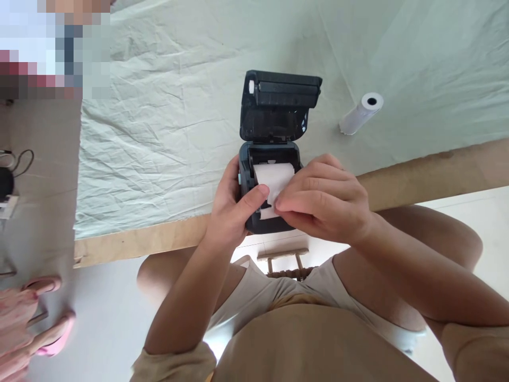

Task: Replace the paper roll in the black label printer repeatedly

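Note:
A small dark printer (274, 114) stands at the table's near edge with its lid flipped up and back. A white paper roll (274, 178) lies in its open bay. My left hand (233, 209) grips the printer's left side, thumb across the front. My right hand (324, 199) covers the right front of the printer and pinches the loose end of the paper strip (267, 212) pulled forward over the front edge.
A second white paper roll (361, 113) lies on the pale wrinkled cloth (167, 127) to the right of the printer. The table's wooden edge (433, 172) runs in front. At far left are cables (16, 164) and another person's pink shoes (51, 313).

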Demonstrator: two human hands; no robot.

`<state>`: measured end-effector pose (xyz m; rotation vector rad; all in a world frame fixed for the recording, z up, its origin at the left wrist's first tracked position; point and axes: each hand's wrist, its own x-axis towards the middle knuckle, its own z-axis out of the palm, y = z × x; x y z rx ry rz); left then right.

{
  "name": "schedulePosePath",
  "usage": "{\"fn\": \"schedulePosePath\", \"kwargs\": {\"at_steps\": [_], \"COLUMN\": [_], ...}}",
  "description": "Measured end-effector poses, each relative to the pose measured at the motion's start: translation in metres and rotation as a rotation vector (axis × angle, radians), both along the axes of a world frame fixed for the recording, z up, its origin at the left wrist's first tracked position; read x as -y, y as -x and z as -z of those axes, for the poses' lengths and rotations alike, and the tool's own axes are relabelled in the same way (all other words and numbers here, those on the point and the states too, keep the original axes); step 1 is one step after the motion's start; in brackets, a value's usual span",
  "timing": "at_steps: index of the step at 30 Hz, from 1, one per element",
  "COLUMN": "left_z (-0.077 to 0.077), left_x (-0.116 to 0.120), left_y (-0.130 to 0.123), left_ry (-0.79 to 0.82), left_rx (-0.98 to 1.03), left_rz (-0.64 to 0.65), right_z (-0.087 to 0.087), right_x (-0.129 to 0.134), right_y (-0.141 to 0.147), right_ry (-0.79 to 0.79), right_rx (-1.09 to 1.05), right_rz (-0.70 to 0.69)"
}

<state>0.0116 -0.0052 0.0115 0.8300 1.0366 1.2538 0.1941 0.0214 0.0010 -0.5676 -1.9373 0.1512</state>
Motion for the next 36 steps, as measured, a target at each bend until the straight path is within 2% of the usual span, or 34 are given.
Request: {"fn": "schedulePosePath", "kwargs": {"at_steps": [6,10,13,16,18,23,27,30,36], "left_z": [-0.001,-0.001,0.002,0.009,0.014,0.018,0.013,0.008,-0.003], "left_x": [0.000,0.000,-0.001,-0.003,-0.004,-0.004,-0.002,-0.001,-0.003], "left_y": [0.000,0.000,0.003,0.008,0.012,0.015,0.011,0.006,0.002], "left_ry": [0.020,0.059,0.047,0.009,-0.032,-0.034,-0.051,-0.063,0.077], "left_rx": [0.000,0.003,0.011,-0.004,-0.013,-0.030,0.007,0.053,0.038], "left_rz": [-0.001,0.019,0.023,0.076,0.158,0.122,0.116,0.104,0.066], "right_z": [0.002,0.002,0.002,0.002,0.003,-0.001,-0.001,0.005,0.016], "right_x": [0.009,0.002,-0.008,-0.019,-0.024,-0.031,-0.029,-0.025,-0.029], "right_y": [-0.001,-0.008,-0.020,-0.031,-0.033,-0.024,-0.020,-0.026,-0.039], "right_ry": [0.177,0.090,0.046,0.224,0.393,0.621,0.682,0.724,0.765], "right_rx": [0.073,0.037,-0.057,-0.079,-0.057,0.025,0.081,0.133,0.210], "right_rz": [0.087,0.070,0.153,0.253,0.213,0.077,0.042,0.029,-0.069]}}
